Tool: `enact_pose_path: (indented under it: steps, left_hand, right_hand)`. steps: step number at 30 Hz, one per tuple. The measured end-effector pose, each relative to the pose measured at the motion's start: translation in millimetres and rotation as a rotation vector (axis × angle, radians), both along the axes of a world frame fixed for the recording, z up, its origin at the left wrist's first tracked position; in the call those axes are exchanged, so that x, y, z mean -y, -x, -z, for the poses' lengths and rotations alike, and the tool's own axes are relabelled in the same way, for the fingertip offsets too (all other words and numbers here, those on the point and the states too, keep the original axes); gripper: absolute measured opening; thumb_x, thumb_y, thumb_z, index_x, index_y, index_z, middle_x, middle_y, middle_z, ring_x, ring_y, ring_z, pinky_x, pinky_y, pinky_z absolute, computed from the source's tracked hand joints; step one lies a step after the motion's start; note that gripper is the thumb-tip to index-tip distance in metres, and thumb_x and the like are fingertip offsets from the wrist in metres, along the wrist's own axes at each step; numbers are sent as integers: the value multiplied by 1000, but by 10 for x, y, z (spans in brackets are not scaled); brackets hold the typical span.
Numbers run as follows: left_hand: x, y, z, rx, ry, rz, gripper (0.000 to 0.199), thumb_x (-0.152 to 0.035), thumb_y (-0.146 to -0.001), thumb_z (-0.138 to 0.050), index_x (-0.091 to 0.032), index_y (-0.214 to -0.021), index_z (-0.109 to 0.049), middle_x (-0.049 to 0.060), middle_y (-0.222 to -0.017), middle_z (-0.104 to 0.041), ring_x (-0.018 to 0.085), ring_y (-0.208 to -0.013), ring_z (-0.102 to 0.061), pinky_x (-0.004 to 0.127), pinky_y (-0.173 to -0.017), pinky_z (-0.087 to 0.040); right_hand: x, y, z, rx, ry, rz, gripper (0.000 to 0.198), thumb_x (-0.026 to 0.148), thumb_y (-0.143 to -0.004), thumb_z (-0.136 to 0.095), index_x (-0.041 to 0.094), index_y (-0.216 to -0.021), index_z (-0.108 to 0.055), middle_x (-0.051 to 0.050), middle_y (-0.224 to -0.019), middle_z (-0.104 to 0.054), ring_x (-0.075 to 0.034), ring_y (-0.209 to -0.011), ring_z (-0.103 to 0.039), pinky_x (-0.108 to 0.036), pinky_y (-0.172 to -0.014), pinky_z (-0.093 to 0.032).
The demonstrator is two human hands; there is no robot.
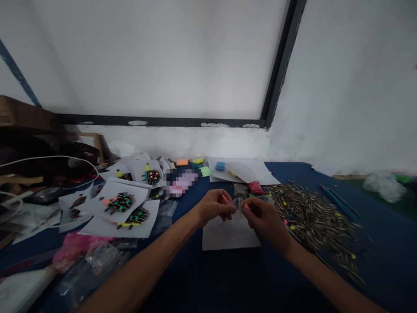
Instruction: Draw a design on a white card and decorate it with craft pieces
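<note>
Both hands meet above a white sheet that carries a printed drawing of many short strokes. My left hand pinches one side of a small clear plastic bag. On the other side, the fingers of my right hand are closed on the same bag. Something reddish-orange shows at the fingertips of both hands; I cannot make out whether it is in the bag. Just beyond the hands lie a red packet and a dark grey packet.
Striped sunflower seeds are heaped at the right, beside blue tweezers or scissors. Sheets with seed-covered hedgehogs overlap at the left. Plastic bags lie nearer. Coloured clay packets, including a blue one, line the back by the wall.
</note>
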State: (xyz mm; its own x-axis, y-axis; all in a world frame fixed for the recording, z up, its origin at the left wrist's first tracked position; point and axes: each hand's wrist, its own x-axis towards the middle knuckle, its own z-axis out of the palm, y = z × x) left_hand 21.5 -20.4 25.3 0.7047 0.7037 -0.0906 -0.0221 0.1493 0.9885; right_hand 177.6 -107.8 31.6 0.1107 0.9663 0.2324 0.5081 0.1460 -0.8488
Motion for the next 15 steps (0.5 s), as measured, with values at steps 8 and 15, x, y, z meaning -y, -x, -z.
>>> enact_pose_path:
  steps: [8, 15]
  left_hand:
    - [-25, 32, -81, 14, 56, -73, 28, -15, -61, -79, -11, -78, -58, 4, -62, -65, 13, -51, -61, 26, -53, -49]
    - [-67, 35, -26, 115, 142, -100, 30, -18, -62, -81, -9, -82, -60, 4, -67, -66, 15, -57, -65, 29, -62, -55]
  right_hand:
    - [-17, -68, -107, -447, 76, 46, 10, 30, -69, -54, 20, -70, -53, 4, -62, -53, -8, -44, -47, -22, -42, -42]
    - [-33, -64, -89, -387, 136, 50, 18, 37, -70, -57, 19, -72, -58, 8, -51, -36, -9, -43, -36, -23, -39, -39]
